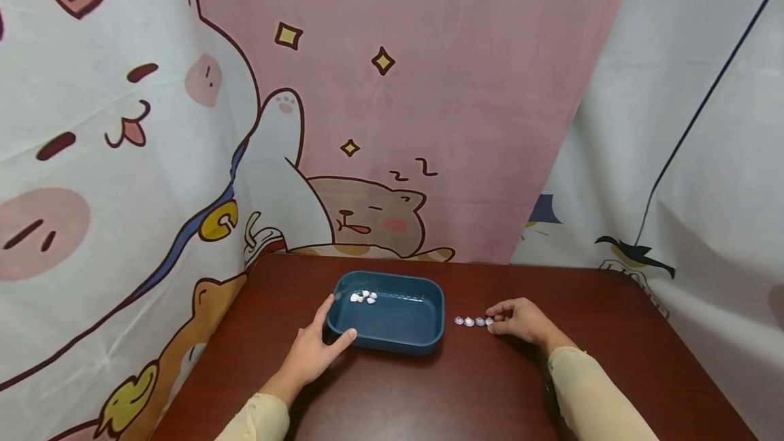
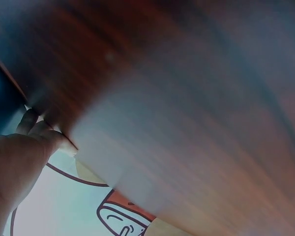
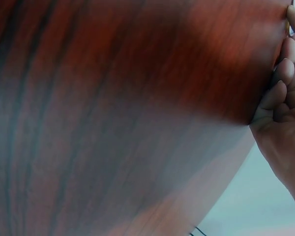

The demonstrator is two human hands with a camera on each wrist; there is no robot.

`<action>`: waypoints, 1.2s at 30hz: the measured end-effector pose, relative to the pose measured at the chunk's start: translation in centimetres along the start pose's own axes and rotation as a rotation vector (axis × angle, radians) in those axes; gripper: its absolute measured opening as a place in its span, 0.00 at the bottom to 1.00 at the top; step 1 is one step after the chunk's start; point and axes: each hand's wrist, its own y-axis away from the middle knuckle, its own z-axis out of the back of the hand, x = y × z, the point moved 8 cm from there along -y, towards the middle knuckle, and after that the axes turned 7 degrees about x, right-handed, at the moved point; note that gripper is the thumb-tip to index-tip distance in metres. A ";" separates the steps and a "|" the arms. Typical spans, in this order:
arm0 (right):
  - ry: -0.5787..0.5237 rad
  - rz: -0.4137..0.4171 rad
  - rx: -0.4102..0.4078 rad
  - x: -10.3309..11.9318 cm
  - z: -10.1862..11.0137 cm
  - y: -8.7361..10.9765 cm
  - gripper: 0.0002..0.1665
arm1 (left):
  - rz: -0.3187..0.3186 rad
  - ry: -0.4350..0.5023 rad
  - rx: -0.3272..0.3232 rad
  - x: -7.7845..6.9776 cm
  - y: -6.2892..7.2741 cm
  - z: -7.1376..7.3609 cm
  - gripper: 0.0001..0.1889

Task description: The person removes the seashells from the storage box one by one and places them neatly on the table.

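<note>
A dark blue rectangular tray (image 1: pixel 392 344) stands on the table, with several small white shells (image 1: pixel 366 297) inside at its far left. My left hand (image 1: pixel 314 352) is at the tray's left end, its thumb and fingers spread and fairly straight against the near left corner. To the right of the tray lies a short row of small purple-and-white shells (image 1: pixel 469 322). My right hand (image 1: pixel 520 320) pinches the rightmost shell (image 1: pixel 489 321) of that row between thumb and fingertips, down at the table. In the right wrist view, a bit of that shell (image 3: pixel 292 30) shows at the fingertips.
The dark red-brown wooden table (image 1: pixel 392 393) has a glossy surface. A cloth printed with cartoon cats (image 1: pixel 367 216) hangs right behind its far edge and along the left side. A whitish cloth (image 1: pixel 704 155) hangs at the right.
</note>
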 end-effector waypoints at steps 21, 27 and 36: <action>-0.023 -0.016 0.007 -0.2 0.0 0.1 0.19 | -0.002 -0.007 -0.005 -0.1 -0.1 0.0 0.53; -0.015 -0.010 0.015 -0.4 0.0 0.0 0.19 | -0.007 -0.013 -0.010 0.0 -0.1 -0.1 0.53; -0.036 -0.007 0.007 -0.1 0.0 0.3 0.19 | -0.007 -0.001 -0.007 0.0 -0.1 0.0 0.53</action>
